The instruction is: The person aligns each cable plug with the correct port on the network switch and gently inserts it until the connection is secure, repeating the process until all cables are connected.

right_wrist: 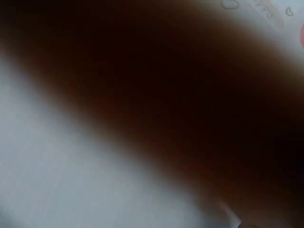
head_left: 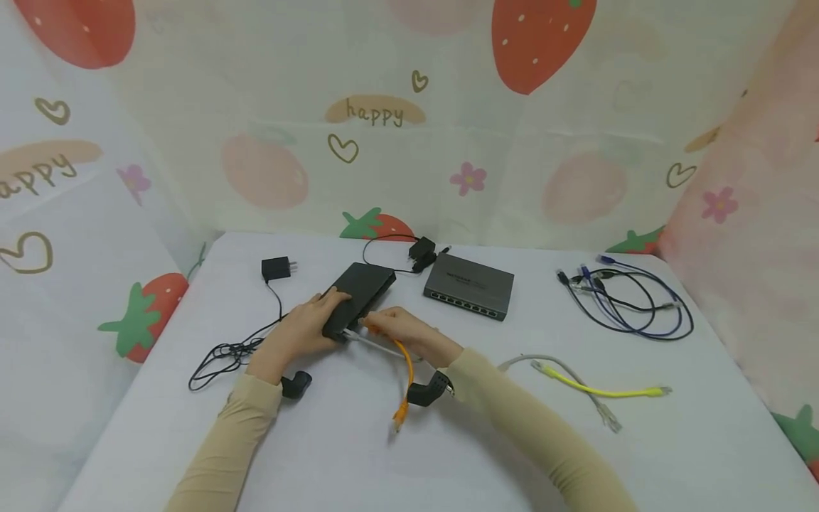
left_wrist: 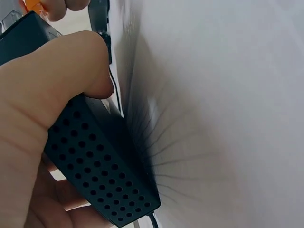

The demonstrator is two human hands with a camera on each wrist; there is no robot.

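Note:
My left hand (head_left: 303, 328) grips the near left end of a black network switch (head_left: 363, 288), thumb on one side and fingers on the other. In the left wrist view the switch's vented end (left_wrist: 99, 166) shows rows of round holes. At the port side my right hand (head_left: 412, 334) pinches one end of a short orange network cable (head_left: 410, 370); its other plug hangs toward me. A grey-white network cable (head_left: 371, 343) runs from a port near the switch's near corner and passes under the right hand. A dark blur fills most of the right wrist view.
Right of the switch lies a grey NETGEAR switch (head_left: 470, 283), with a black power adapter (head_left: 422, 249) behind it. Another adapter (head_left: 276, 268) and its coiled cord (head_left: 224, 352) are at left. Yellow cable (head_left: 601, 390) and coiled dark cables (head_left: 630, 302) lie at right.

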